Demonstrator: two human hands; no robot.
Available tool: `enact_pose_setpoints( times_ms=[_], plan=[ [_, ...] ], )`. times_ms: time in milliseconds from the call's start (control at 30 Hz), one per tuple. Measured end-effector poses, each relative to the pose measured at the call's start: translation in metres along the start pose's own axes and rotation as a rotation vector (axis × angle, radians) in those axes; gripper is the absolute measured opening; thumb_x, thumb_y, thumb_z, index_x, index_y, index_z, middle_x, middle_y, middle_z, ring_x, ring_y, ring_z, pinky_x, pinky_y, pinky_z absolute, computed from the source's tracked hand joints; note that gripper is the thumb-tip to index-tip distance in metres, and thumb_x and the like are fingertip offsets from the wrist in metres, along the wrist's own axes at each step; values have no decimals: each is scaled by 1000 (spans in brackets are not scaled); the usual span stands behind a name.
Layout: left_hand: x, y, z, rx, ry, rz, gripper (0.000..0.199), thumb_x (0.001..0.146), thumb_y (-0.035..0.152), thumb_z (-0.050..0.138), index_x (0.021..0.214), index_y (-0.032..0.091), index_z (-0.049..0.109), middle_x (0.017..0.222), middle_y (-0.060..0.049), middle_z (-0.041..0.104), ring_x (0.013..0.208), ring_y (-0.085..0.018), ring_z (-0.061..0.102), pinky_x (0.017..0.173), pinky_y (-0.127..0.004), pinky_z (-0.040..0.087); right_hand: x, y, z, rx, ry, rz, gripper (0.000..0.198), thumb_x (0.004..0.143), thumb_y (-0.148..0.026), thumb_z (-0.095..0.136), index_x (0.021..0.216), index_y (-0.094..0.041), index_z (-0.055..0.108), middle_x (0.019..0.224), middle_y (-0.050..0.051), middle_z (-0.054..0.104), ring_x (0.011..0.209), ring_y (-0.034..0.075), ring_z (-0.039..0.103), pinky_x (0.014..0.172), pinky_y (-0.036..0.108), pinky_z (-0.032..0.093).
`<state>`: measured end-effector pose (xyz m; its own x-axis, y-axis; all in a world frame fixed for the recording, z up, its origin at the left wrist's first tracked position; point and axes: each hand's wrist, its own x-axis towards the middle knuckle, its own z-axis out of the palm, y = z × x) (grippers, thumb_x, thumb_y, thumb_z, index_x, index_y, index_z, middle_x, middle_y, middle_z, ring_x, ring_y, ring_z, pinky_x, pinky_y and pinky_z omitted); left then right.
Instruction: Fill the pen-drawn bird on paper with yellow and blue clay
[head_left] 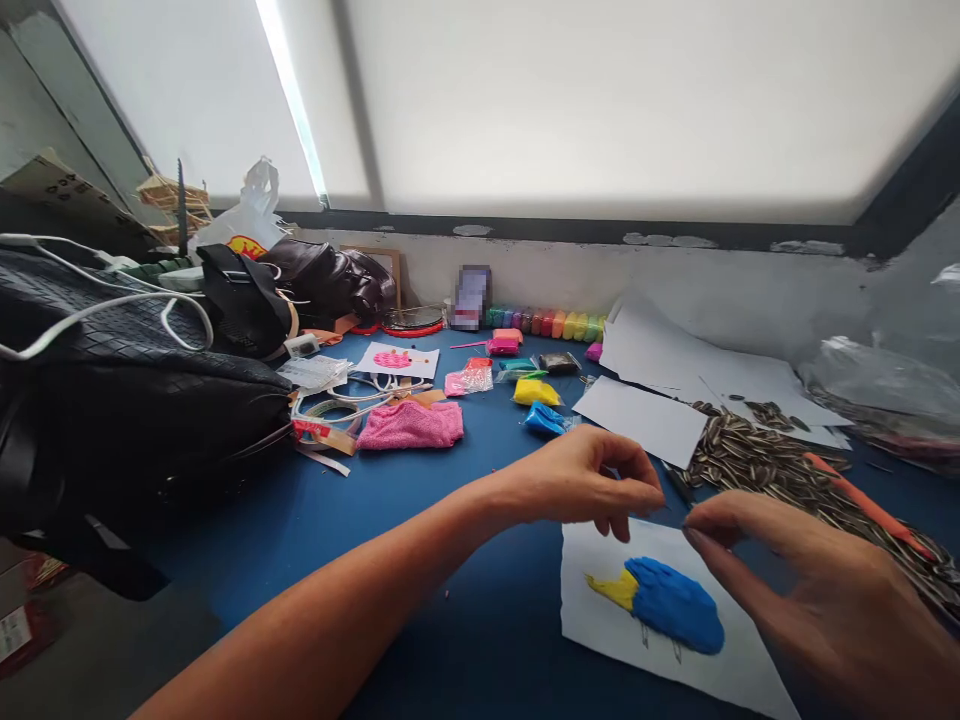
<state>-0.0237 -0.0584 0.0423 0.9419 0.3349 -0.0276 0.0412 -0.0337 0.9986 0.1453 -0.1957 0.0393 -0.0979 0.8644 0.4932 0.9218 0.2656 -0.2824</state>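
A white sheet of paper lies on the blue table in front of me, bearing a bird-like shape with a blue clay body and a yellow clay head. Thin legs are drawn beneath the body. Over the top edge of this sheet hovers my left hand, thumb and forefinger brought together. My right hand is just to its right, its fingertips also pinched and close to the left ones. Whatever either pinch holds is too small to make out.
Sunflower seeds lie heaped at right, with an orange tool on them and blank paper beside. Clay packets, yellow and blue, sit mid-table near a pink cloth. A black bag fills the left.
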Motion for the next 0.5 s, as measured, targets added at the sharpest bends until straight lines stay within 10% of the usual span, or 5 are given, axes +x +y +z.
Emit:
enact_pose_setpoints(
  times_ms=[500],
  plan=[
    [5, -10, -2, 384, 134, -98, 11, 83, 20, 58, 84, 10, 63, 70, 2, 57, 58, -6, 52, 58, -19, 40, -19, 18, 6, -146, -176, -53, 16, 91, -30, 52, 81, -26, 64, 76, 0, 63, 61, 14, 62, 50, 22, 48]
  ],
)
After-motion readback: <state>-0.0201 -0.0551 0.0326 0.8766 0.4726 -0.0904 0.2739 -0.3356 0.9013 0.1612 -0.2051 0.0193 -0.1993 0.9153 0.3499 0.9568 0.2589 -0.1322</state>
